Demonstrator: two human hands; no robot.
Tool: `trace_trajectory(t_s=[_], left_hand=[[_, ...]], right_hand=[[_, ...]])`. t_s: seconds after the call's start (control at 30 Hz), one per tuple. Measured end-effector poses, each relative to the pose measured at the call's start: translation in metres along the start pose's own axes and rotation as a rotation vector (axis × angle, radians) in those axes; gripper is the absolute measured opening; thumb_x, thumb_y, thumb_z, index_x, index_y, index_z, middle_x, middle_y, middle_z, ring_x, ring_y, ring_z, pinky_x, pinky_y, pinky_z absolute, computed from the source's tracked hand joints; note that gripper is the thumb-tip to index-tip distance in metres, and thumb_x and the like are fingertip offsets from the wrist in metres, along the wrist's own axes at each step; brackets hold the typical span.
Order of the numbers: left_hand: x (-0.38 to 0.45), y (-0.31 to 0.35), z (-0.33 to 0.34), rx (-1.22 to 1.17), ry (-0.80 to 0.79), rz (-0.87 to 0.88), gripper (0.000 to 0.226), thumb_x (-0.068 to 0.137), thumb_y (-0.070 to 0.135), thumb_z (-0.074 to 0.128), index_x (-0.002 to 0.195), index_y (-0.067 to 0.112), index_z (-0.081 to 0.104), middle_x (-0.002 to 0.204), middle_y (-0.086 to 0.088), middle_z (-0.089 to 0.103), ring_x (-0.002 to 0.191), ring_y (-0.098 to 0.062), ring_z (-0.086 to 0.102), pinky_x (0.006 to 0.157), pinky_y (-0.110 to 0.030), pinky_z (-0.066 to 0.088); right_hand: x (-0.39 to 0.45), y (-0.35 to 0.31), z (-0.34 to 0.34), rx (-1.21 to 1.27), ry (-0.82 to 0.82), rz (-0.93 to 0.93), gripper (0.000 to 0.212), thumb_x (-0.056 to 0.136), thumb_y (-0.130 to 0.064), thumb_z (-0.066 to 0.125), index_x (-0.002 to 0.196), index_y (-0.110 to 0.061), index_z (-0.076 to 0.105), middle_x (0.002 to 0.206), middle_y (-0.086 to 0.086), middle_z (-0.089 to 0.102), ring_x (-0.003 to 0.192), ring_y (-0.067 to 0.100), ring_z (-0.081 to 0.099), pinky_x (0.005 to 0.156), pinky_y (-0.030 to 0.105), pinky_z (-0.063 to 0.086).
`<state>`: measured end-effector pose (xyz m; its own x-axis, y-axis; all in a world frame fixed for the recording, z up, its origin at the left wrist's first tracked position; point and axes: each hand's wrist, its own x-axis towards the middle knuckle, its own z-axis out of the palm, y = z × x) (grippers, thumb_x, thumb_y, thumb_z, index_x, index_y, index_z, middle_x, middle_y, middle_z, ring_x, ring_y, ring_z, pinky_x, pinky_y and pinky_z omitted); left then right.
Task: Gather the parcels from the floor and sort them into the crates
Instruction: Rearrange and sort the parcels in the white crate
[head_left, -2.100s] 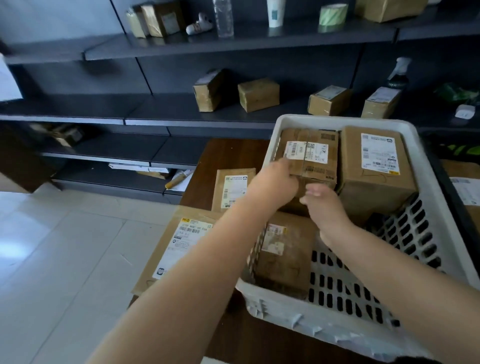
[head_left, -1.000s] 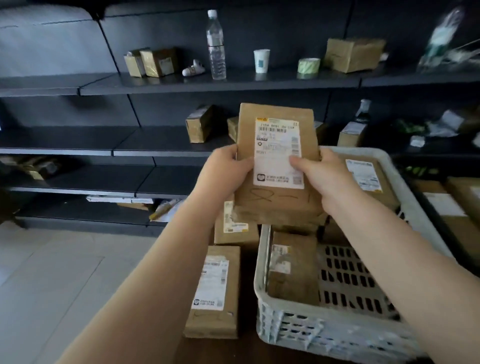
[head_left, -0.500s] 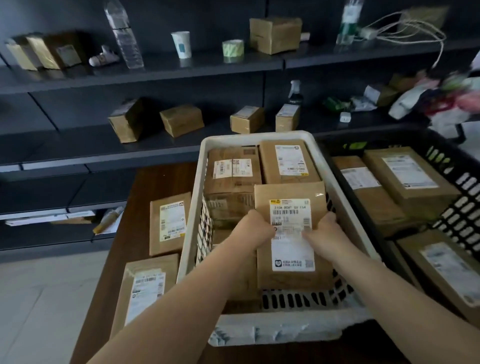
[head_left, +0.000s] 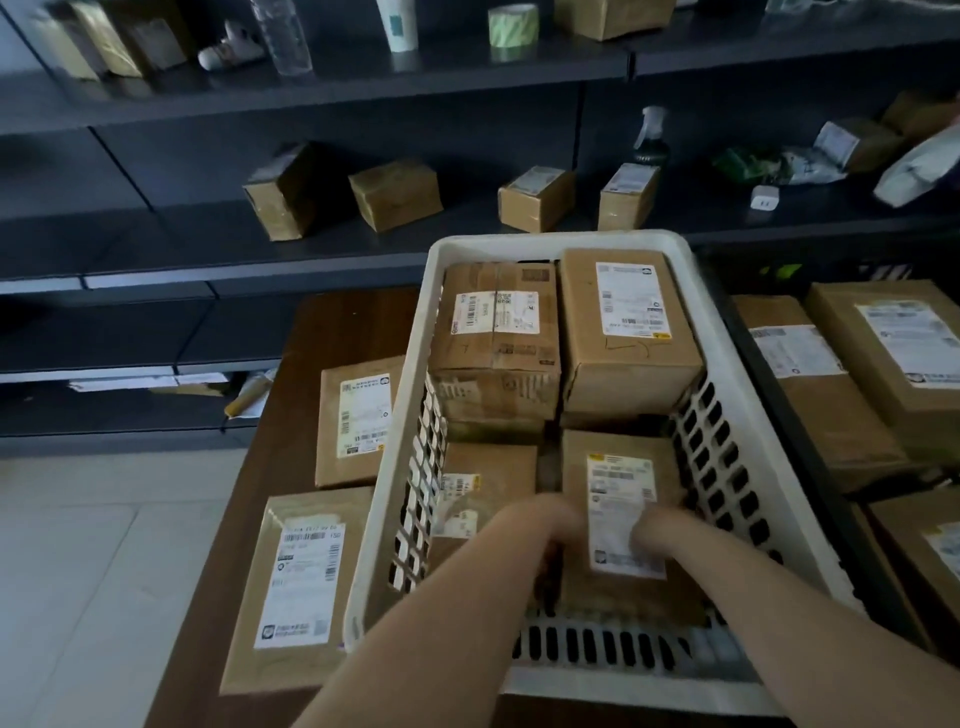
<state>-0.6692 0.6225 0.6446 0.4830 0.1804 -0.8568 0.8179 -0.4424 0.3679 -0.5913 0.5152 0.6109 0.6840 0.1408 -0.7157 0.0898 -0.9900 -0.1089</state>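
A white slotted crate (head_left: 550, 243) stands on a dark wooden table (head_left: 343, 332). Both my hands reach into its near right corner and grip a flat brown parcel (head_left: 618, 467) with a white label. My left hand (head_left: 540, 525) holds its left edge and my right hand (head_left: 657, 530) its right edge; both are blurred. Two taller parcels fill the crate's far half: a taped box (head_left: 496, 332) and a labelled box (head_left: 628, 322). Another parcel (head_left: 483, 483) lies in the near left corner.
Two flat parcels (head_left: 358, 421) (head_left: 298, 587) lie on the table left of the crate. A black crate (head_left: 769, 405) with several parcels stands on the right. Dark shelves (head_left: 311, 93) behind hold small boxes, a bottle, a cup and tape. Pale floor tiles (head_left: 78, 571) are at the left.
I lifted the flat parcel up in front of me, then brought it down into the white crate's near right corner. My view has tilted down and closer.
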Motion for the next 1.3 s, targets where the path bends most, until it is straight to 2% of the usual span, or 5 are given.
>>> trace_trajectory(t_s=[0.17,0.4,0.57,0.87,1.3], left_hand=[[-0.012,0.004,-0.005,0.024,0.24,0.203,0.027,0.093,0.017,0.046,0.117,0.007,0.055,0.122,-0.013,0.057,0.112,-0.027,0.054,0.087,-0.034,0.043],[-0.117,-0.059,-0.11,-0.454,0.813,0.538,0.032,0.091,0.017,0.05,0.122,0.021,0.053,0.1,0.009,0.059,0.074,0.0,0.054,0.057,-0.016,0.044],[-0.147,-0.148,-0.14,-0.616,0.998,0.405,0.031,0.087,0.013,0.052,0.116,0.021,0.058,0.101,-0.001,0.063,0.085,-0.014,0.06,0.069,-0.024,0.051],[-0.08,-0.285,-0.079,-0.642,0.782,0.015,0.037,0.081,0.015,0.055,0.117,0.009,0.058,0.114,-0.012,0.064,0.097,-0.025,0.06,0.083,-0.035,0.048],[-0.082,-0.317,-0.059,-0.685,0.776,-0.184,0.049,0.083,0.022,0.054,0.128,0.006,0.041,0.108,-0.009,0.055,0.083,-0.021,0.049,0.07,-0.032,0.04]], right_hand=[[-0.008,-0.023,-0.011,-0.011,0.03,-0.073,0.045,0.092,-0.015,0.045,0.135,-0.002,0.039,0.136,0.018,0.045,0.095,0.025,0.045,0.082,0.031,0.042],[-0.131,-0.104,-0.051,0.659,0.332,-0.77,0.038,0.092,-0.011,0.051,0.129,-0.016,0.047,0.106,-0.012,0.049,0.078,0.002,0.049,0.059,0.015,0.038],[-0.23,-0.18,0.017,0.757,0.134,-1.042,0.04,0.094,-0.009,0.046,0.131,-0.023,0.041,0.118,-0.009,0.05,0.102,0.002,0.049,0.071,0.0,0.038],[-0.185,-0.23,0.172,0.318,-0.187,-0.372,0.07,0.094,-0.022,0.042,0.149,-0.017,-0.001,0.156,0.009,0.004,0.142,0.032,0.008,0.114,0.042,0.02],[-0.166,-0.215,0.191,0.538,0.013,-0.432,0.061,0.08,-0.023,0.068,0.132,-0.015,0.036,0.13,0.007,0.038,0.116,0.027,0.048,0.088,0.032,0.047]])
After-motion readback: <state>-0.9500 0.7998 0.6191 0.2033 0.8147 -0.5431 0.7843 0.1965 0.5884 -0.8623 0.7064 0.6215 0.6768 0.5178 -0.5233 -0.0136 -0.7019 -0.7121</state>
